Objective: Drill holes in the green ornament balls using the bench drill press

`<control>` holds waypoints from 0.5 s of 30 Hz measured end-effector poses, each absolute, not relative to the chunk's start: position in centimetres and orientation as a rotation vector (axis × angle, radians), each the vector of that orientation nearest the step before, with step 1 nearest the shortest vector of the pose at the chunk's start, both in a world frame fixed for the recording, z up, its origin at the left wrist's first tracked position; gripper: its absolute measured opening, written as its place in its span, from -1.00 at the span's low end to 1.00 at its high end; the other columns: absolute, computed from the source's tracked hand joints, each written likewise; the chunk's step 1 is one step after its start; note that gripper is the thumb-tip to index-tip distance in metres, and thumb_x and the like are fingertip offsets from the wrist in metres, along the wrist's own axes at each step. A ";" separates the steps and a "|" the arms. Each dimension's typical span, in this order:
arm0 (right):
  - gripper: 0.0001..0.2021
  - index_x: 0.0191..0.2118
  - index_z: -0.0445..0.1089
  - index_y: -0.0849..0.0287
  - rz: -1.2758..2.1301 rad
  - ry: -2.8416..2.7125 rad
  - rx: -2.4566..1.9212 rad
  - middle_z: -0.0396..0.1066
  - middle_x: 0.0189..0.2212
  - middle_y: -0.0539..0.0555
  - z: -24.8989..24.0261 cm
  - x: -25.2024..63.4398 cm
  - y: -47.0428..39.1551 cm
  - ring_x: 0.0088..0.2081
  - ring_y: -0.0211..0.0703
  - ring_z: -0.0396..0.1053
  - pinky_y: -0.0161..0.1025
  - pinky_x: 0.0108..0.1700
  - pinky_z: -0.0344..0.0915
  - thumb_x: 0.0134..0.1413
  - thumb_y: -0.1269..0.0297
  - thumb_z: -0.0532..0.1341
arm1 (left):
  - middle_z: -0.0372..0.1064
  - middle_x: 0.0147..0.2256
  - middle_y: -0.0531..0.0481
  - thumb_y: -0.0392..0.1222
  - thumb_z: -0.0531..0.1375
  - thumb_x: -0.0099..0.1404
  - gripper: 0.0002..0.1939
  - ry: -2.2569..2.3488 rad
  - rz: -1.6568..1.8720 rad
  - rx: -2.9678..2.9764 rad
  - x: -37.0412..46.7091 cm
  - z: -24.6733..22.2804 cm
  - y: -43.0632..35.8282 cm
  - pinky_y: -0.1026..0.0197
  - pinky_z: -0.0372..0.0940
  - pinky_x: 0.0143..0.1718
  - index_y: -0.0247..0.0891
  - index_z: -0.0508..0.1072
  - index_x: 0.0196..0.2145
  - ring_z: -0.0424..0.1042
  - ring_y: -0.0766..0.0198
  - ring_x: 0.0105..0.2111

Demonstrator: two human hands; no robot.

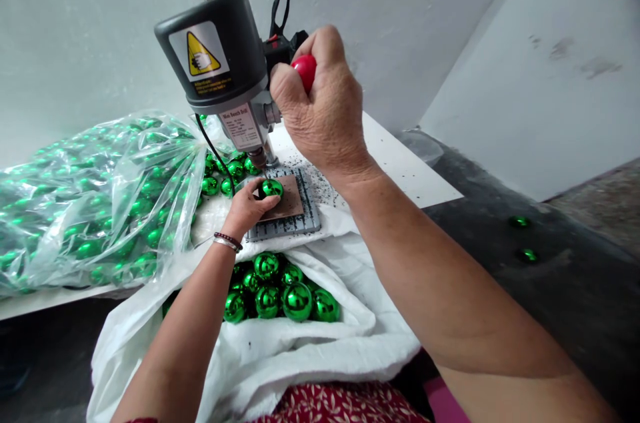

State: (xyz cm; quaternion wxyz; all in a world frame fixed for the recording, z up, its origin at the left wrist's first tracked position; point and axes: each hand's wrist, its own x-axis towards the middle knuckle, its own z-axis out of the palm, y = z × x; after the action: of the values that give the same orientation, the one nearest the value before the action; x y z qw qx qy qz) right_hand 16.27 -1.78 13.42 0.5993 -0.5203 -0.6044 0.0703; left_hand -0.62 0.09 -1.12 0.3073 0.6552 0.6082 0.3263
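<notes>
Under the chuck of a small bench drill (220, 53), my left hand (247, 205) grips a shiny green bauble (273, 190) between thumb and fingers. The bauble rests on a brown board (287, 199) lying on the drill's grey slotted base (311, 206). My right hand (325, 99) is wrapped around the red knob (305, 71) of the drill's feed handle, to the right of the motor housing. The drill's tip is hard to make out where it meets the bauble.
A clear plastic bag (100, 189) full of green baubles fills the left of the table. More baubles (297, 301) lie in a white cloth sack (320, 353) in front of me. Dark shavings cover the white tabletop (400, 166). Two baubles (520, 221) are on the floor.
</notes>
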 end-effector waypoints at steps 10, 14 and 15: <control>-0.77 -0.32 0.10 0.12 0.094 -1.388 -1.032 0.18 -0.42 -0.02 12.1 16.6 -1.0 -0.38 -0.33 0.19 -0.26 -0.24 0.26 0.18 0.08 0.08 | 0.51 -0.26 -0.06 -0.03 0.38 -0.03 -0.22 1.608 0.809 1.563 -0.2 -1.0 -0.1 0.15 0.30 -0.10 -0.33 0.40 0.15 0.45 0.15 -0.21; -0.77 -0.30 0.15 0.10 0.102 -1.423 -0.972 0.23 -0.43 -0.04 11.3 17.0 -0.8 -0.35 -0.32 0.28 -0.22 -0.22 0.31 0.20 0.04 0.07 | 0.52 -0.24 -0.06 -0.08 0.40 -0.05 -0.26 1.551 0.851 1.496 -0.1 -1.0 -0.3 0.17 0.31 -0.08 -0.33 0.43 0.11 0.47 0.15 -0.18; -0.76 -0.30 0.17 0.10 0.082 -1.428 -0.961 0.24 -0.43 -0.04 11.1 17.1 -0.8 -0.34 -0.31 0.28 -0.22 -0.23 0.31 0.20 0.03 0.06 | 0.52 -0.23 -0.06 -0.10 0.40 -0.04 -0.28 1.538 0.859 1.493 -0.1 -1.0 -0.4 0.17 0.31 -0.07 -0.33 0.44 0.10 0.47 0.14 -0.17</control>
State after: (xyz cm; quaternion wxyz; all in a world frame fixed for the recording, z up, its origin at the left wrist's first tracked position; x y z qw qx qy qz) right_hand 17.09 -0.77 11.13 0.6514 -0.4233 -0.6287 0.0361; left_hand -0.13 -0.40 -1.01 0.4045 0.5913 0.6091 0.3403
